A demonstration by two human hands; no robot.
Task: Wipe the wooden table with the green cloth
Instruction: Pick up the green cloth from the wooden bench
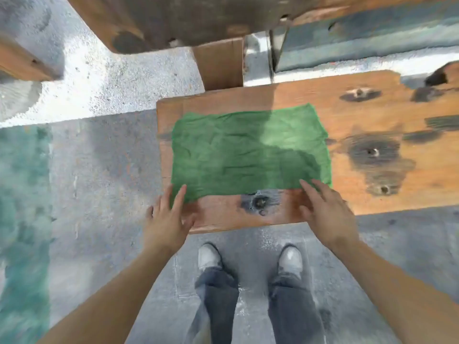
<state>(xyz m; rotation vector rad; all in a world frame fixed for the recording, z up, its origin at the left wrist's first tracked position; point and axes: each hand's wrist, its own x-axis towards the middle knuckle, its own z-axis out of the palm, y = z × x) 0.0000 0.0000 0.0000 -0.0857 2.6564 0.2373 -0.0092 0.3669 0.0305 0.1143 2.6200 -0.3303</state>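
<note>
A green cloth [248, 152] lies spread flat on the left end of a worn wooden table [360, 115] with dark stains and bolt heads. My left hand [169, 219] is at the cloth's near left corner, its straight fingers reaching the cloth's edge. At the near right corner my right hand [325, 212] hovers with fingers extended, the fingertips at the cloth's edge. Neither hand grips the cloth. The frame is motion-blurred, so I cannot tell whether the fingertips touch the fabric.
Concrete floor [99, 170] surrounds the table, with a teal painted patch [22, 194] on the left. A second wooden surface [198, 18] and a cardboard piece [218, 63] lie beyond the table. My feet in white shoes [250, 256] stand at its near edge.
</note>
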